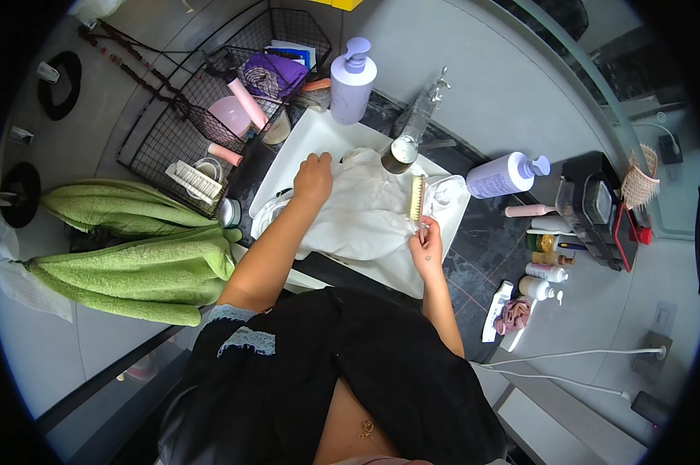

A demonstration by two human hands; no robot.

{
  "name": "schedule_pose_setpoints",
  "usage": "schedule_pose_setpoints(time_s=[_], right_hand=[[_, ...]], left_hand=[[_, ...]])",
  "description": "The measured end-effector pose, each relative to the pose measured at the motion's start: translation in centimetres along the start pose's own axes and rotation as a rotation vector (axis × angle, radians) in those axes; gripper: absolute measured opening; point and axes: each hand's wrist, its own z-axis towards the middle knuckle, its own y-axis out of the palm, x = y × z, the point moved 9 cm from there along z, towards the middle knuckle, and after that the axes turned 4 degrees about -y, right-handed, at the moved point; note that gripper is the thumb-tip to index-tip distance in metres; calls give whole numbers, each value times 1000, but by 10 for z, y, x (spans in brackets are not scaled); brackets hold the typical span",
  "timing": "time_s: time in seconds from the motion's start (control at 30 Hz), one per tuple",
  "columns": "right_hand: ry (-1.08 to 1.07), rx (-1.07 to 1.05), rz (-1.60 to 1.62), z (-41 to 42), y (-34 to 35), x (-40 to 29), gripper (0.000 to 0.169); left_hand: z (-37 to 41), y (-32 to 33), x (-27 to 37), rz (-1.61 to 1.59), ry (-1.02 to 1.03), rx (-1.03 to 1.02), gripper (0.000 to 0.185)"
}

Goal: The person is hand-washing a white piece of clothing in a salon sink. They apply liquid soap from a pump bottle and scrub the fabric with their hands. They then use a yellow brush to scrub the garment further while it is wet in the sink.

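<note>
A white wash basin point(303, 131) lies before me with a wet-looking white garment point(353, 215) spread and bunched inside it. My right hand point(427, 250), at the basin's right side, grips the lower end of a scrubbing brush point(417, 199). The brush stands on edge over the cloth, its pale bristles facing left. My left hand point(314, 179) is curled, knuckles up, at the garment's left edge; its fingertips are hidden, so I cannot tell whether it pinches the fabric. Above the garment juts the tap point(407, 150), its spout close over the cloth.
Two lilac pump bottles point(350, 87) point(498, 175) flank the tap on the dark counter point(472, 256). At left are a black wire basket point(158, 145) and green towels point(135, 273). Toiletry bottles point(546, 272), a tube point(497, 311) and a black organiser point(591, 203) line the right.
</note>
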Motion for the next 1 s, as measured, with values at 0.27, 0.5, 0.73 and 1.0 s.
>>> schedule_pose_setpoints(time_s=[0.27, 0.5, 0.73, 1.0], right_hand=[[61, 6, 80, -13, -3, 23, 42], [83, -55, 123, -24, 28, 22, 36], [71, -102, 280, -37, 22, -30, 22], [-8, 139, 308, -35, -24, -93, 21]], left_hand=[[-15, 57, -16, 220, -213, -398, 36], [-7, 58, -28, 111, -343, -404, 49], [-15, 52, -18, 223, -217, -463, 42], [4, 30, -22, -201, -203, -358, 38]])
